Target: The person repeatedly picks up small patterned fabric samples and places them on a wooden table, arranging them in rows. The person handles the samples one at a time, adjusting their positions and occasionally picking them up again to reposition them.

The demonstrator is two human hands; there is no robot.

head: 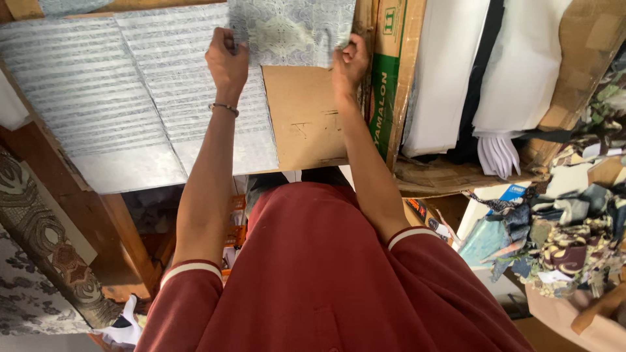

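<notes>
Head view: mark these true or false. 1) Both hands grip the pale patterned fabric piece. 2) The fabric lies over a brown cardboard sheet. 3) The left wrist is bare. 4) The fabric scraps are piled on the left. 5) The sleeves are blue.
1) True: the left hand and right hand each pinch an edge of the patterned fabric piece.
2) True: the cardboard sheet shows below it.
3) False: it wears a thin bracelet.
4) False: the fabric scraps are on the right.
5) False: the sleeves are dark red with a white stripe.
</notes>
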